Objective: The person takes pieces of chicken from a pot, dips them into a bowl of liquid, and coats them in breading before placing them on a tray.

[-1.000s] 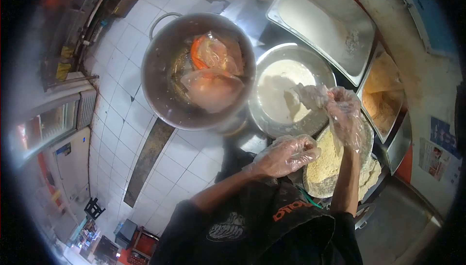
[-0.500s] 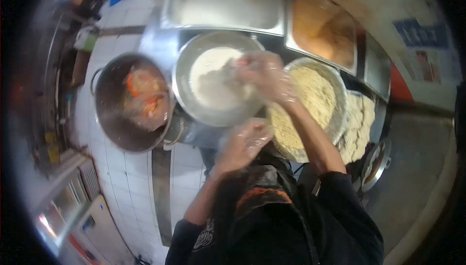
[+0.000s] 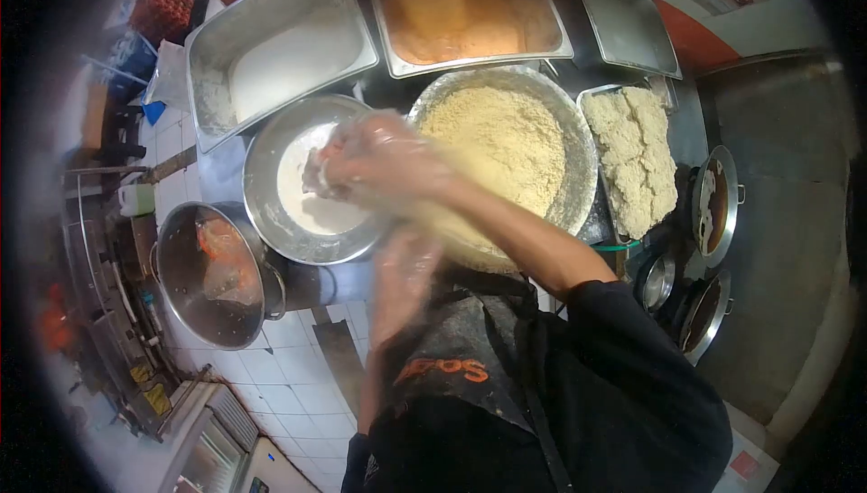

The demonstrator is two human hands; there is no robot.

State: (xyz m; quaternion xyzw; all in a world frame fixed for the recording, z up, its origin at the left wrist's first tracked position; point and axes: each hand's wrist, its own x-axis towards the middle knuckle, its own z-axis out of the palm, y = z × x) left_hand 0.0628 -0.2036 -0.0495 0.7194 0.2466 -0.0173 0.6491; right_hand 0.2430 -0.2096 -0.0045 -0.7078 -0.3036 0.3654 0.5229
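My right hand (image 3: 384, 154), in a clear plastic glove, is over a metal bowl (image 3: 271, 227) of thin whitish batter (image 3: 298, 163). Its fingers are closed round a pale, pinkish lump (image 3: 321, 171), blurred and partly hidden, whose kind I cannot make out. Below it, my left hand (image 3: 405, 267), gloved too, is near the bowl's lower right rim. Motion smears its fingers. A wide floury bowl (image 3: 585, 154) of yellowish crumbly flour (image 3: 497, 136) lies under my right forearm.
Left stands a deep pot (image 3: 176, 285) with orange-red pieces in a plastic bag (image 3: 230, 272). Behind are steel pans, one with white powder (image 3: 289, 69), one with orange contents (image 3: 461, 14). Right, a tray carries breaded slabs (image 3: 632, 159); further right are round pans (image 3: 718, 204).
The view has swung, so the bowls and pot appear further left and lower. My right hand remains over the batter bowl; my left hand is still below it, now more blurred.
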